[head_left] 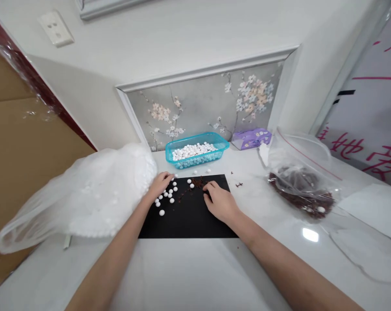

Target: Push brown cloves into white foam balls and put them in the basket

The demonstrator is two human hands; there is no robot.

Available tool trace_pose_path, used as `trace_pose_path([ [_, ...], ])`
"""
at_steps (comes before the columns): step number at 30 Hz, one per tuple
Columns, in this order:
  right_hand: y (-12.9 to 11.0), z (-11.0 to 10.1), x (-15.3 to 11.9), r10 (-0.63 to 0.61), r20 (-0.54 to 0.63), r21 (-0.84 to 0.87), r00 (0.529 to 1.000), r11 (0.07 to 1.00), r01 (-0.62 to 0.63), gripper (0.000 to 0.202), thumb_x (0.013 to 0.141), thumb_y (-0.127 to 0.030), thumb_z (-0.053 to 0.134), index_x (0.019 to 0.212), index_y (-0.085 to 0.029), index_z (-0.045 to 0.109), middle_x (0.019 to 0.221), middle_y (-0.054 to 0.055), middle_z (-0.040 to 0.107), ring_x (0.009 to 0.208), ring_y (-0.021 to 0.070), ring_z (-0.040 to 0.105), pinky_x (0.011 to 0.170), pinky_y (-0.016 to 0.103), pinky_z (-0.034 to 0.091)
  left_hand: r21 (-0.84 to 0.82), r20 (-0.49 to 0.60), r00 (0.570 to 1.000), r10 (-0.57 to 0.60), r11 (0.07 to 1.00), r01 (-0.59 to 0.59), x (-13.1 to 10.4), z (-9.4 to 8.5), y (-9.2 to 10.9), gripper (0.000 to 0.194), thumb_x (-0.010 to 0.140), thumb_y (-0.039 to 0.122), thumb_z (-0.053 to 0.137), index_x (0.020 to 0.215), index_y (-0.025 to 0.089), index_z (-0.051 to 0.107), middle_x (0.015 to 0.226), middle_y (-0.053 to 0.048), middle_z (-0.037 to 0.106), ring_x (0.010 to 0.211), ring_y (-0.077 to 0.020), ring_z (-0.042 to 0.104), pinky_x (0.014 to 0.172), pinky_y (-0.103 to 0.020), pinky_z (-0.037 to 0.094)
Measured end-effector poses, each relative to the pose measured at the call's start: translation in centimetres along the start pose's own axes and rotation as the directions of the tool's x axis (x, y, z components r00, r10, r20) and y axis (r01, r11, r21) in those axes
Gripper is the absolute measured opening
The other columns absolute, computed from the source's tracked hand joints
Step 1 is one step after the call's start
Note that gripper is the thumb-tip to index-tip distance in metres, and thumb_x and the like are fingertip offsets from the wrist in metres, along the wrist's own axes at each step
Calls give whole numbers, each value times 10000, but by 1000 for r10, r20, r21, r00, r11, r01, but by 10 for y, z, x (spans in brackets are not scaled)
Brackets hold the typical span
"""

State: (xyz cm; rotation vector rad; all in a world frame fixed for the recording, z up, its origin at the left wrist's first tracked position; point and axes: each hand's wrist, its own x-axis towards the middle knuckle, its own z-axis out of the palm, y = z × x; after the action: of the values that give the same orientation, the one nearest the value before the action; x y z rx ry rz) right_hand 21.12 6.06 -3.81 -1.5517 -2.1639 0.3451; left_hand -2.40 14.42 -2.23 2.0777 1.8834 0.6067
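At the left side of the black mat [189, 220], my left hand [160, 185] has its fingers drawn together by several small white balls [172, 200]. Whatever its fingertips hold, if anything, is too small to make out. On the right part of the mat rests my right hand [221, 202], fingers curved and the thumb apart from them. Its fingertips are beside a small pile of brown bits [198, 183], and I see nothing held in it. Two white balls [190, 183] lie just left of that pile.
Behind the mat stands a blue plastic basket [224, 147] of white balls. A big translucent bag [94, 194] of white balls fills the left. At right lies a zip bag [307, 190] of brown pieces, and a purple tissue pack [252, 138] sits against the wall.
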Motion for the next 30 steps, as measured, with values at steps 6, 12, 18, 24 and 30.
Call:
trace_pose_path([
  [6, 3, 1, 1, 6, -22, 13, 1000, 1000, -5, 233, 875, -235, 383, 1034, -190, 547, 1124, 49, 547, 795, 136, 610, 650, 247, 425, -212, 138, 986, 92, 975, -62, -32, -10, 15, 329, 799, 454, 421, 871, 205, 623, 932, -27, 679, 940, -201, 598, 855, -298, 459],
  [12, 5, 1, 1, 10, -23, 26, 1000, 1000, -10, 231, 875, -224, 390, 1039, -187, 548, 1129, 56, 547, 878, 144, 605, 707, 239, 434, -245, -19, 1000, -2, 970, -3, -55, -22, 11, 379, 831, 461, 392, 1049, 234, 602, 1155, -29, 619, 1138, -218, 510, 1013, -340, 356],
  [18, 5, 2, 2, 15, -25, 35, 1000, 999, -14, 240, 872, -228, 387, 1036, -185, 556, 1131, 53, 557, 874, 150, 607, 699, 238, 432, -75, -115, 985, -126, 990, 118, -92, -10, -3, 528, 842, 538, 367, 1259, 233, 478, 1346, -73, 480, 1262, -251, 405, 1069, -418, 275],
  [24, 5, 0, 1, 16, -29, 38, 999, 999, -15, 230, 863, -229, 393, 1014, -186, 562, 1119, 47, 562, 859, 151, 606, 691, 245, 429, 121, -75, 995, 69, 991, -60, -83, 12, 33, 449, 829, 446, 459, 1212, 223, 526, 1319, -77, 512, 1203, -260, 475, 1023, -392, 351],
  [30, 6, 1, 1, 7, -39, 40, 999, 999, -6, 234, 866, -227, 384, 1021, -187, 555, 1110, 44, 559, 836, 146, 607, 675, 246, 428, 113, -149, 983, 107, 990, -91, -87, 0, 28, 504, 871, 502, 347, 1260, 213, 487, 1361, -72, 467, 1257, -233, 416, 1056, -372, 309],
])
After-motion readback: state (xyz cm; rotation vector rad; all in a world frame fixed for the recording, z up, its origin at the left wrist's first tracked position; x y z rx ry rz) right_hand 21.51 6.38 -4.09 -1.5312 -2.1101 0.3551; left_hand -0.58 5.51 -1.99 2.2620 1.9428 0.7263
